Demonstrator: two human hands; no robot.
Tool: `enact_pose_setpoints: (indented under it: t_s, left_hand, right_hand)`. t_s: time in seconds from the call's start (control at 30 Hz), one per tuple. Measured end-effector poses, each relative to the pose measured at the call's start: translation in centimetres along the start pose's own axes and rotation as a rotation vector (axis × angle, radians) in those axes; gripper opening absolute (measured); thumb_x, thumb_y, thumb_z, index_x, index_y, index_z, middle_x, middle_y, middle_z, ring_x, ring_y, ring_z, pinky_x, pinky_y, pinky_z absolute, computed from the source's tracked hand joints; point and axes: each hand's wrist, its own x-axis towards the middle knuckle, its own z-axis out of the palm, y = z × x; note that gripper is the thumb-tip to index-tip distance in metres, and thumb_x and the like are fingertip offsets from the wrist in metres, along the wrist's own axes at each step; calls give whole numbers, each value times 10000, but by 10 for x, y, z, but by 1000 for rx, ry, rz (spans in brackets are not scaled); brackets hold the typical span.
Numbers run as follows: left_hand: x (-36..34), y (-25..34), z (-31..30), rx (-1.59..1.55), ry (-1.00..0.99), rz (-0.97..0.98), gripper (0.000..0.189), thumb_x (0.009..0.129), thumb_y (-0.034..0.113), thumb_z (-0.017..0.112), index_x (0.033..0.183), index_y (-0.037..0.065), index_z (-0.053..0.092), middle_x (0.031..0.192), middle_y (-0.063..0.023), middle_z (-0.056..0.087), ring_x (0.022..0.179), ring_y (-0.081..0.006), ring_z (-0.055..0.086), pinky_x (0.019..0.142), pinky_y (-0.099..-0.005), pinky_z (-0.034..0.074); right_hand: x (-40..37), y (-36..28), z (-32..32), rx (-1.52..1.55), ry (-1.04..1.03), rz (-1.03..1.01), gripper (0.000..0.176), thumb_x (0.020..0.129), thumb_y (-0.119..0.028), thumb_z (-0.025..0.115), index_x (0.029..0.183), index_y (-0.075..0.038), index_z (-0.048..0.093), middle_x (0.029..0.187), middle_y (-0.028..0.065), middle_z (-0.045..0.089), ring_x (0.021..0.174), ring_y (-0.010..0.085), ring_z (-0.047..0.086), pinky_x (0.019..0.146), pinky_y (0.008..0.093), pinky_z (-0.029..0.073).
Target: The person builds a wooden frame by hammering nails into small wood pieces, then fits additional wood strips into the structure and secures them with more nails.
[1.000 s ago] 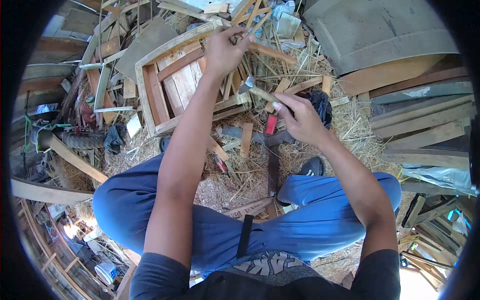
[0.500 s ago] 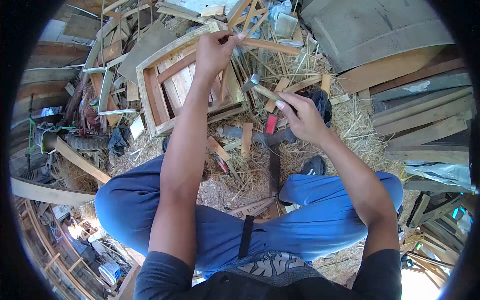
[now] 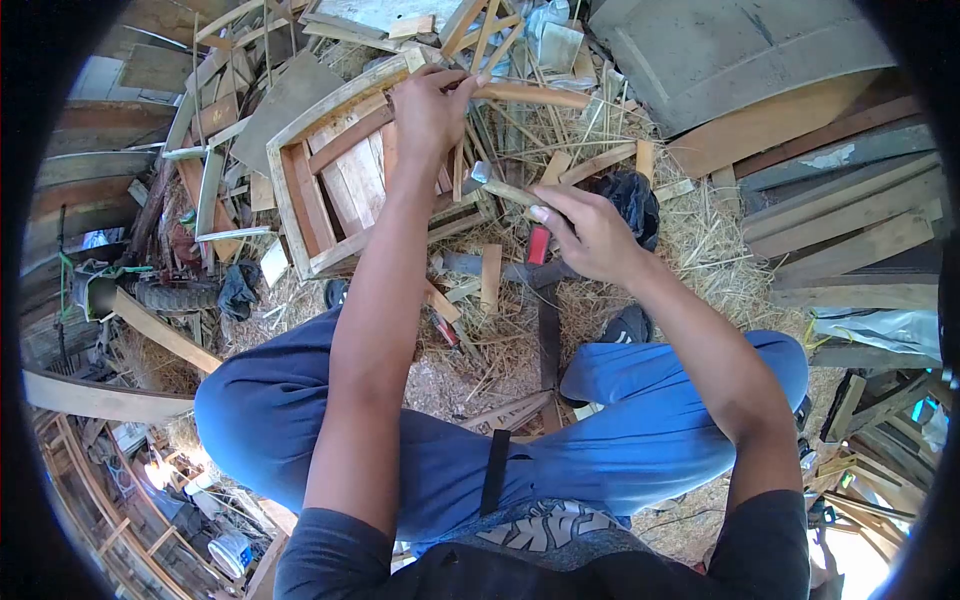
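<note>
- The right hand [image 3: 590, 235] is closed on the wooden handle of a hammer [image 3: 500, 188]. The metal head points left, towards the crate.
- The left hand [image 3: 432, 105] is stretched forward, well apart from the right. Its fingers are clamped on the end of a slat [image 3: 530, 96] at the crate's far right corner.
- The slat runs right from that hand, over straw and thin sticks.
- The hammer head hangs just below the left hand, by the crate's right side.
- The crate [image 3: 292, 190] is open, made of pale boards, and tilted on the straw [image 3: 700, 250].
- A red block [image 3: 538, 245] lies under the right hand, and a black cloth [image 3: 632, 198] lies just beyond it.
- Blue-trousered knees frame the near ground. A dark shoe [image 3: 626, 326] shows by the right knee.
- Planks [image 3: 850, 245] are stacked on the right, with a grey sheet [image 3: 740, 50] above them.
- A tyre [image 3: 165, 295] lies on the left.
</note>
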Motion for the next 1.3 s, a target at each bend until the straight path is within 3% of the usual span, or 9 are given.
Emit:
enact_pose_setpoints:
  t_s: [0.23,0.37,0.57,0.63,0.73,0.97,1.07,1.17,1.3]
  left_hand:
    - [-2,5,-4,16,-134,-101,453,808,447,880,1031,56,833,1025,-168,781,981,-295,741,903,-363,543]
    - [-4,-13,-2,-244,-97,-99,385,805,358,894,989,27,824,991,-125,771,876,-253,747,842,-375,545]
    - [-3,-28,-1,-442,-55,-58,279,868,240,854,1006,1,813,996,-147,780,1154,-278,702,970,-362,526]
    - [-3,-35,3,-335,-81,126,262,882,250,840,983,9,814,1026,-159,785,1270,-302,650,1041,-394,506]
    - [-8,-33,-2,-70,-210,107,248,929,263,807,1022,33,817,1159,-157,776,1381,-300,574,1053,-402,486]
    - [-10,-32,-4,-168,-182,29,292,934,307,796,1071,48,802,1454,-225,607,1333,-298,610,1042,-395,488]
    - [-11,-35,-1,-209,-158,45,272,952,292,775,1070,48,801,1369,-228,658,1355,-314,588,1061,-397,471]
    - [-8,-51,8,-175,-148,117,250,967,273,752,1064,48,801,1265,-217,696,1390,-330,551,1086,-402,451]
    - [-8,-44,6,-157,-185,113,231,982,264,732,1057,59,808,1227,-225,697,1411,-341,525,1108,-408,434]
  right_hand:
    - [-1,2,4,-40,25,-64,271,1022,-158,618,1225,11,678,1167,203,725,990,406,715,848,457,586]
    - [-1,5,5,-31,43,-85,265,1021,-148,614,1223,8,680,1155,198,725,980,405,715,840,455,587]
    - [1,3,5,-41,13,-59,261,1017,-142,618,1221,7,683,1116,192,727,954,406,715,823,465,585]
    - [2,3,7,-30,51,-71,262,1016,-146,621,1220,5,686,1089,185,727,933,403,714,804,466,584]
    - [4,1,8,-43,88,-112,263,1014,-151,626,1220,1,690,1089,181,728,932,399,714,789,458,586]
    - [4,2,13,-46,9,-60,258,1001,-136,640,1222,-13,694,1130,179,735,928,394,723,786,458,589]
    - [1,9,11,-34,84,-83,244,1014,-161,640,1195,-6,694,1039,202,734,884,381,727,762,438,573]
    - [2,29,4,56,217,417,275,1018,-241,679,1068,29,670,787,217,650,689,270,649,653,381,492]
    - [2,84,-11,28,378,624,350,974,-310,764,942,30,689,636,60,537,628,148,533,612,344,451]
